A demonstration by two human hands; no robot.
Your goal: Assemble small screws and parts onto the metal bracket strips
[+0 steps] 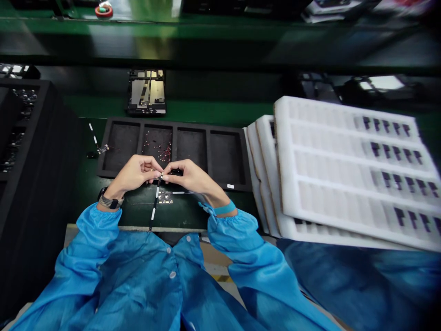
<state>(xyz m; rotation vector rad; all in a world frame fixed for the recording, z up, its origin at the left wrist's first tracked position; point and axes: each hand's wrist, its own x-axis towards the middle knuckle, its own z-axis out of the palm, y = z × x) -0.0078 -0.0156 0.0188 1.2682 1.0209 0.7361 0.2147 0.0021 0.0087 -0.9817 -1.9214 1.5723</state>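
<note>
My left hand (139, 172) and my right hand (193, 178) meet at the front edge of a black foam tray (225, 181). Thumbs and forefingers of both pinch a small circuit board, mostly hidden by the fingertips. From it a thin black strip with a white label (153, 213) hangs down toward me. Just below, a second small circuit board (166, 197) lies flat on the green bench, its own strip running right under my right wrist. Small parts with red wires (165, 151) lie in the tray's second compartment from the left, behind my fingers.
Another board with a strip (102, 149) lies by the tray's left end. An open device housing (147, 92) sits behind the tray. White foam trays (327, 170) holding black parts are stacked at right. Dark foam trays (51, 138) rise at left. A red tape roll (104, 10) is on the shelf.
</note>
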